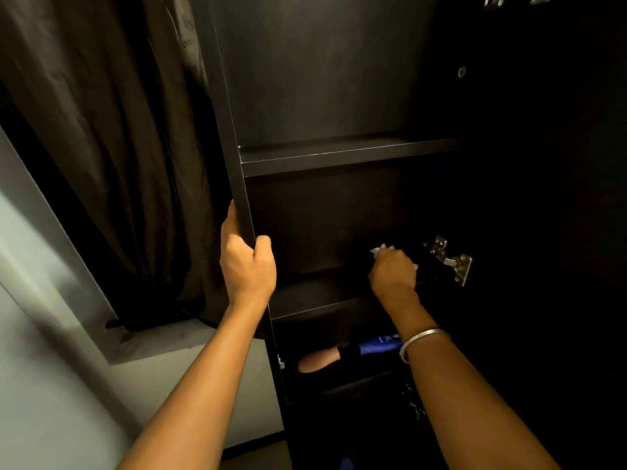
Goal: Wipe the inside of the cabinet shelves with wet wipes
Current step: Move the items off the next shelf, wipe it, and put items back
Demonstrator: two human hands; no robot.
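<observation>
A tall black cabinet stands open in front of me, with an upper shelf and a lower shelf in view. My left hand grips the front edge of the cabinet's left side panel. My right hand is inside the compartment above the lower shelf, at its right end. It holds a crumpled white wet wipe, which sticks out above the knuckles. Most of the wipe is hidden in the fist. A silver bangle sits on my right wrist.
A metal door hinge is mounted just right of my right hand. Below the lower shelf lie a blue bottle and a pale rounded object. A brown curtain hangs left of the cabinet over a grey ledge.
</observation>
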